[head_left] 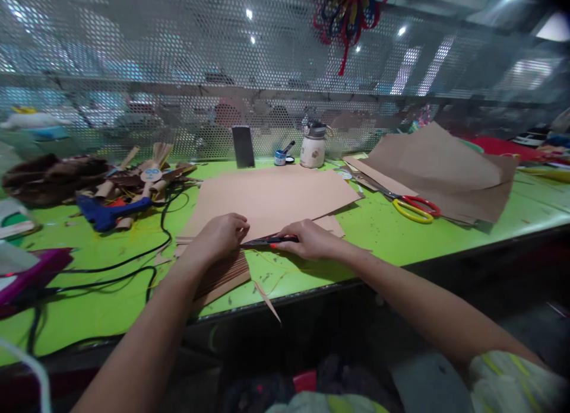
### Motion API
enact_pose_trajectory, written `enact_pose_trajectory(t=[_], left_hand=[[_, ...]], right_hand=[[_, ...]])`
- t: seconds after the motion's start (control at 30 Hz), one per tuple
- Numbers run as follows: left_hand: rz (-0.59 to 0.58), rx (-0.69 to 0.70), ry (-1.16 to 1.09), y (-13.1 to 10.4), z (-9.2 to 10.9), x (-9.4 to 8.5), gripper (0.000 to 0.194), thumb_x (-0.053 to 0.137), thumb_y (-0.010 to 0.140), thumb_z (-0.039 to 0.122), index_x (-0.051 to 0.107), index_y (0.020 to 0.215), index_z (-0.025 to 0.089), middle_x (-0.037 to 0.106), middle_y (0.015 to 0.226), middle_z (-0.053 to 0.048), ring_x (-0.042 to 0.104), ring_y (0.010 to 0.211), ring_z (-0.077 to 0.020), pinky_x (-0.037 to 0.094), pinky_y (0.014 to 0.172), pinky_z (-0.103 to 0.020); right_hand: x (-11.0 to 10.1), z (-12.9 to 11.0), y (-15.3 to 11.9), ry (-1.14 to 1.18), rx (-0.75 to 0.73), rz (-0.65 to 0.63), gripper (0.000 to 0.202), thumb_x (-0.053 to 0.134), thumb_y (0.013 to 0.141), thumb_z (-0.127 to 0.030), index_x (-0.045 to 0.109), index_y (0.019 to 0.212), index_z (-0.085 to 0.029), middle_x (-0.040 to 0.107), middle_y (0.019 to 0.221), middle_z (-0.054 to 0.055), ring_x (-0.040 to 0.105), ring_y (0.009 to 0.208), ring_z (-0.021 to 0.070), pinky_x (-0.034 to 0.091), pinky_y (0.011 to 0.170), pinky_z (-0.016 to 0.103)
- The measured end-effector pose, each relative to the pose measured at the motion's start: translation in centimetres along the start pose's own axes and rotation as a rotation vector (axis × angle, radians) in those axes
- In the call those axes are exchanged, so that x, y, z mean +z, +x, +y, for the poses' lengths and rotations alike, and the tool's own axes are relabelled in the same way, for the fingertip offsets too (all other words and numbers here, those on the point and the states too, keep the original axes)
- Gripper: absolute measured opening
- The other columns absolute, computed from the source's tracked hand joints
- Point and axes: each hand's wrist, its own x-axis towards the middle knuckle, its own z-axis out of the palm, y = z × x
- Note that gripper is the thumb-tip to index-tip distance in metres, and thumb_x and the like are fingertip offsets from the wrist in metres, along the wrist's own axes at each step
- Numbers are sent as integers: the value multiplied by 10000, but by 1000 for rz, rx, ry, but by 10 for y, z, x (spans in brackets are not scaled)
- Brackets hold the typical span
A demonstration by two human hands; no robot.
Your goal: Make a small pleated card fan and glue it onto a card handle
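Observation:
A large sheet of brown kraft paper (267,190) lies in front of me on the green table, over other brown pieces. My right hand (309,240) is closed around a slim, dark, pointed tool (262,241), its tip aimed left along the sheet's near edge. A small orange-red spot shows beside the grip. At that tip, my left hand (222,235) has its fingers curled together near the paper edge; what they pinch is hidden. Under my left wrist sits a stack of brown strips (227,276). One narrow paper sliver (268,303) hangs over the table's front edge.
Red-and-yellow-handled scissors (414,208) lie at right beside more brown paper sheets (440,170). A blue glue gun (111,211) and black cables (162,223) are on the left. A phone (243,147), a small blue pot (280,158) and a jar (313,147) stand behind.

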Motion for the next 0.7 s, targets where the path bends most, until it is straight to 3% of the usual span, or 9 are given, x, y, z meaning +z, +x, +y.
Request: enact_pose_trajectory(t=[0.5, 0.6, 0.7], left_hand=[[-10, -52, -22, 1, -2, -2, 376, 468, 899, 316, 828, 923, 210, 777, 1220, -107, 742, 1040, -270, 549, 926, -327], [-5, -69, -12, -1, 0, -2, 408, 441, 921, 334, 825, 947, 200, 769, 1230, -124, 738, 1052, -281, 545, 930, -340], [-4, -78, 0, -3, 4, -4, 410, 443, 922, 341, 817, 989, 187, 766, 1220, -140, 729, 1062, -287, 530, 946, -345]], right_hand=[[-1, 5, -13, 40, -78, 12, 271, 665, 990, -347, 803, 1173, -202, 820, 990, 70, 689, 819, 194, 456, 716, 270], [-9, 8, -31, 6, -91, 60, 265, 676, 978, -361, 805, 1163, -223, 815, 1014, 64, 706, 874, 205, 481, 774, 283], [-32, 22, -62, -75, -44, 168, 274, 708, 940, -366, 811, 1140, -208, 808, 987, 85, 712, 914, 238, 505, 825, 322]])
